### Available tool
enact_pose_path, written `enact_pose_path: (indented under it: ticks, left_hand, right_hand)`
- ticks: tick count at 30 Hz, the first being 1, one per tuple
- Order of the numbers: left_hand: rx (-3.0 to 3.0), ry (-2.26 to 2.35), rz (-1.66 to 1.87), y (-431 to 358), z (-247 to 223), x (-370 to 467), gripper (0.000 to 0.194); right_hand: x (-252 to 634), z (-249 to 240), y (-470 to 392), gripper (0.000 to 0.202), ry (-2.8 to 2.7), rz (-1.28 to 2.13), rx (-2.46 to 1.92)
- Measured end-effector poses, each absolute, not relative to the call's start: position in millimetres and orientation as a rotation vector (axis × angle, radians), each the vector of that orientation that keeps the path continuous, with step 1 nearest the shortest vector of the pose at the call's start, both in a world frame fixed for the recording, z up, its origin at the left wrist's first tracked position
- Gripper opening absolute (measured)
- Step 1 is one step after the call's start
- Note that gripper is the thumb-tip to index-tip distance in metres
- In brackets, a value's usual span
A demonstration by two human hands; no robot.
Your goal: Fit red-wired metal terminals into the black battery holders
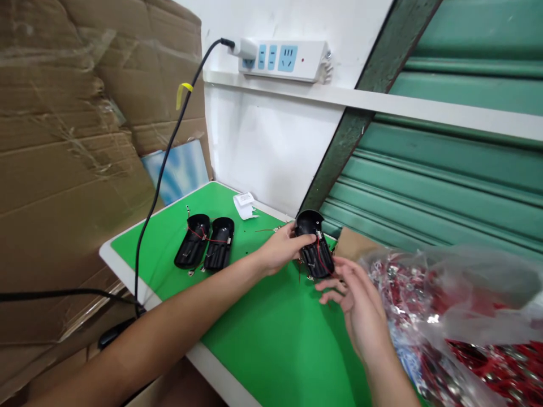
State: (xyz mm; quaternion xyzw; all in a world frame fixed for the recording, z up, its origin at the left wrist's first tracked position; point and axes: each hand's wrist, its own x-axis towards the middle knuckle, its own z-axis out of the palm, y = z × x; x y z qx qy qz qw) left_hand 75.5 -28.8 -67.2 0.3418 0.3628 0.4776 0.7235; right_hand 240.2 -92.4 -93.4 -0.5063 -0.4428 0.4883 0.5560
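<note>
1. Left hand (278, 249) grips the shell (309, 261), thumb over its face; shell is over the table (271, 345), toward its far right
2. Shell's long axis runs down and rightward; its lower end lies just beside the fingertips of the right hand (360, 297), the nearer to that end
3. Right fingers are loosely bent; cannot tell if they pinch the wire (319, 252)

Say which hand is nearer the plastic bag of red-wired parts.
Right. The right hand is just left of the plastic bag; the left hand is farther left, holding a black plastic shell.
</note>
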Motion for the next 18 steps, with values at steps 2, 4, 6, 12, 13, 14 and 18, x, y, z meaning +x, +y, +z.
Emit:
enact_pose_path:
  ticks: [2, 4, 6, 12, 13, 14, 18]
  left_hand:
    - [0.79, 0.717, 1.004, -31.2, -65.2, 74.6, 0.031]
    - [0.842, 0.642, 0.913, -31.8, -63.0, 69.8, 0.05]
    - [0.862, 0.614, 0.795, -30.3, -61.7, 63.0, 0.079]
    - [0.994, 0.555, 0.296, -29.2, -72.1, 61.9, 0.085]
    - [1.02, 0.544, 0.29, -30.8, -75.4, 65.8, 0.075]
    - [1.038, 0.541, 0.326, -32.6, -78.8, 70.0, 0.067]
    - [1.025, 0.573, 0.598, -38.1, -87.6, 83.6, 0.054]
  right_hand:
    - [240.2, -90.3, -91.9, 0.058, -0.971, 1.14, -1.195]
    - [243.8, -87.3, -90.0, 0.058, -0.889, 1.1, -1.181]
    - [249.1, -84.3, -87.6, 0.054, -0.805, 1.06, -1.162]
    - [250.6, -79.6, -85.4, 0.056, -0.672, 1.039, -1.153]
    - [248.5, -79.5, -85.7, 0.06, -0.661, 1.034, -1.156]
    - [246.3, -79.4, -86.2, 0.063, -0.653, 1.015, -1.155]
    - [241.3, -77.8, -87.9, 0.065, -0.676, 0.821, -1.193]
